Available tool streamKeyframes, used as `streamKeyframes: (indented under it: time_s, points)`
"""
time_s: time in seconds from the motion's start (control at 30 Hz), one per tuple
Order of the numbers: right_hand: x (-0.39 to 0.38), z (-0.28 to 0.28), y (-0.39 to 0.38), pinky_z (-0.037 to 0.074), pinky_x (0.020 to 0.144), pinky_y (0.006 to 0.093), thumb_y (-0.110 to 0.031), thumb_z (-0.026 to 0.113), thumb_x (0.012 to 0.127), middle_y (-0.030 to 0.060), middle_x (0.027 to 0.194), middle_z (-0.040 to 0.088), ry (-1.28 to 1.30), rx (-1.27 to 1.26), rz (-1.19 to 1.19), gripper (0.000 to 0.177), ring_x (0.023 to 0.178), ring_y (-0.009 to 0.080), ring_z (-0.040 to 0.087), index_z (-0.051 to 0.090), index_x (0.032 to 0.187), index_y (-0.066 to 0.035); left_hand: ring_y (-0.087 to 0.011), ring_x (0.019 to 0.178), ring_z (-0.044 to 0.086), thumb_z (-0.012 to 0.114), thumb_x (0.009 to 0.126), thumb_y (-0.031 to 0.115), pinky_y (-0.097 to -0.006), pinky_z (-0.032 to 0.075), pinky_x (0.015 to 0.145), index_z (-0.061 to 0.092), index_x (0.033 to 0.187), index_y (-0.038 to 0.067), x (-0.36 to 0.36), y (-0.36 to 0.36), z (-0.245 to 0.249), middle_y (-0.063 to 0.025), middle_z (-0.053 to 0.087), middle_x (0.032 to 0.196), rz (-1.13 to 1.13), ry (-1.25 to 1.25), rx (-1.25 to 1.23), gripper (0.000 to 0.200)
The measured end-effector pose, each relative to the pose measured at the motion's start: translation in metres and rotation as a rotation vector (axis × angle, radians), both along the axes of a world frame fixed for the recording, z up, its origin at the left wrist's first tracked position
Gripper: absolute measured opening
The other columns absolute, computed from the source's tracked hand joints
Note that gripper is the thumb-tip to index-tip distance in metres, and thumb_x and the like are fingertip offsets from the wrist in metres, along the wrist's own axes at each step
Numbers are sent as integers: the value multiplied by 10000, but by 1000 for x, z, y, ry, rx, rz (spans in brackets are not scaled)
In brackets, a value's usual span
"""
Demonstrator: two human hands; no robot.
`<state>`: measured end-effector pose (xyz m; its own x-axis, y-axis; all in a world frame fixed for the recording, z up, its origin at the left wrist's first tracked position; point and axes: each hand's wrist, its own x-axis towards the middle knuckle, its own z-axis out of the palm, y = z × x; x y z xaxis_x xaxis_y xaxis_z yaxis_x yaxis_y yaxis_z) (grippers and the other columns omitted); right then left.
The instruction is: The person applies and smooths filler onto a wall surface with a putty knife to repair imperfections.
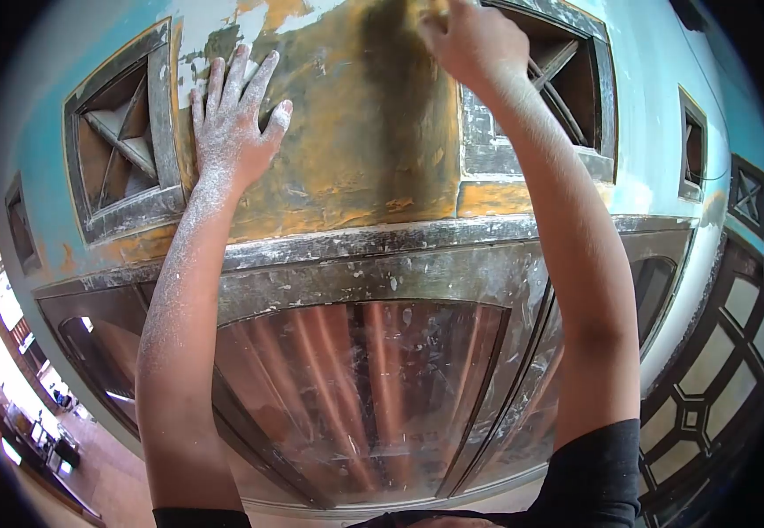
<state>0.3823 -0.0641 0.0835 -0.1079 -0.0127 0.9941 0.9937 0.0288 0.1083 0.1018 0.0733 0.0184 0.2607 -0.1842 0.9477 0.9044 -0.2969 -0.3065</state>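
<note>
My left hand point(234, 123), coated in white dust, lies with its fingers spread against the patchy ochre and brown wall point(355, 114), beside the left wooden vent frame point(173, 114). Higher up on the right, my right hand point(477, 42) is raised near the top edge of the view, in front of the wall and close to the right vent frame point(606, 97). Its fingers are curled, and the fingertips and anything they hold are hidden or too unclear to make out. White dust also covers both forearms.
Below the wall runs a worn, paint-specked wooden ledge point(382, 239) above a glazed arched panel point(373, 387). A dark lattice door point(707, 378) stands at the right. Far left, a bright opening shows a floor point(113, 466) with objects on it.
</note>
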Motion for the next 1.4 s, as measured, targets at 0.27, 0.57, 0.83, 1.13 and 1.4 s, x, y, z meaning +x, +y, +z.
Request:
streamKeyframes:
  time_s: [0.27, 0.57, 0.83, 1.13, 1.4]
  points:
    - [8, -5, 16, 552, 747, 544, -350, 652, 946, 220, 933, 741, 110, 2, 20, 403, 877, 403, 719, 617, 1291, -144, -325, 1579, 186, 538, 998, 492, -567, 94, 1277, 371, 1599, 359, -2, 3, 1, -47, 252, 1705, -25, -5, 10, 638]
    - [18, -22, 36, 591, 708, 509, -464, 589, 990, 119, 828, 754, 28, 41, -158, 395, 813, 352, 752, 565, 1356, -316, -321, 1572, 208, 549, 989, 503, -571, 95, 1276, 383, 1592, 357, -1, 4, 1, -42, 264, 1700, -92, -4, 32, 643]
    - [-16, -22, 4, 543, 697, 551, -359, 634, 957, 213, 889, 741, 227, -146, -82, 396, 813, 411, 716, 618, 1286, -137, -320, 1575, 209, 564, 997, 465, -584, 124, 1263, 371, 1604, 343, -1, 0, -7, -45, 248, 1710, -62, -25, -2, 649]
    - [-26, -71, 17, 590, 700, 508, -492, 579, 996, 146, 858, 758, 136, -218, -101, 447, 801, 374, 752, 505, 1384, -284, -348, 1576, 193, 582, 979, 455, -622, 137, 1249, 341, 1615, 341, -13, -4, -44, -58, 220, 1718, -90, -11, -65, 690]
    - [-78, -173, 33, 581, 634, 475, -460, 624, 992, 111, 780, 742, 214, -326, 41, 547, 711, 337, 742, 450, 1456, -227, -383, 1562, 223, 604, 952, 437, -662, 158, 1226, 379, 1603, 329, -25, -11, -102, -83, 254, 1707, -108, -36, -127, 697]
